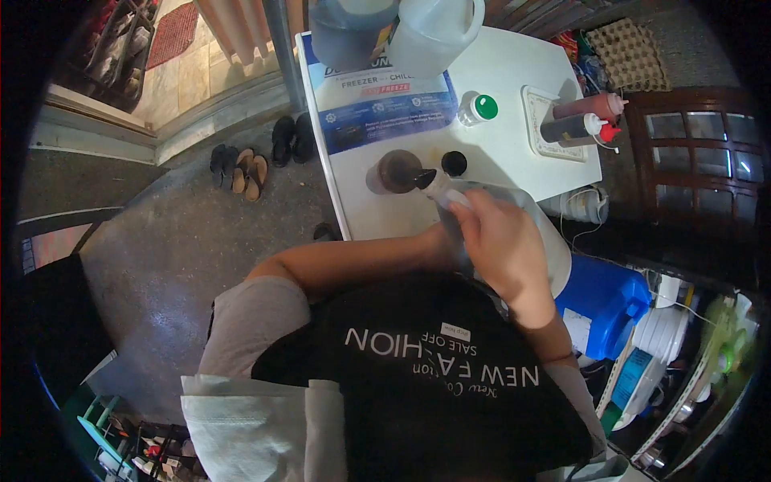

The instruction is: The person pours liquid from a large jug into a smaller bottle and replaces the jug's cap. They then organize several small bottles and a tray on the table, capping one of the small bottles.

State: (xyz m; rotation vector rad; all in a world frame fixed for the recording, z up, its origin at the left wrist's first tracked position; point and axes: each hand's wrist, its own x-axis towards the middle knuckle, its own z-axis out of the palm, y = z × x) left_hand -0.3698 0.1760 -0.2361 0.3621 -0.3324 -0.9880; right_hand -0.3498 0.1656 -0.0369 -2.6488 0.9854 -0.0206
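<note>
A large translucent jug (534, 213) is tilted over the white freezer top, its neck pointing left. My right hand (498, 237) is wrapped round the jug's handle near the neck. Dark liquid shows at the jug's mouth, right at the rim of a brown-filled container (395, 172). Under the jug, my left hand (448, 245) is mostly hidden by the jug and forearm, so its fingers cannot be made out. A round black cap (454, 164) lies just beyond the jug's neck.
Two big jugs, one dark-filled (351, 36) and one whitish (438, 36), stand at the back. Nearby is a green-lidded jar (480, 109). A white tray (533, 120) holds squeeze bottles. Sandals (250, 175) lie on the floor at left; a blue drum (602, 305) stands at right.
</note>
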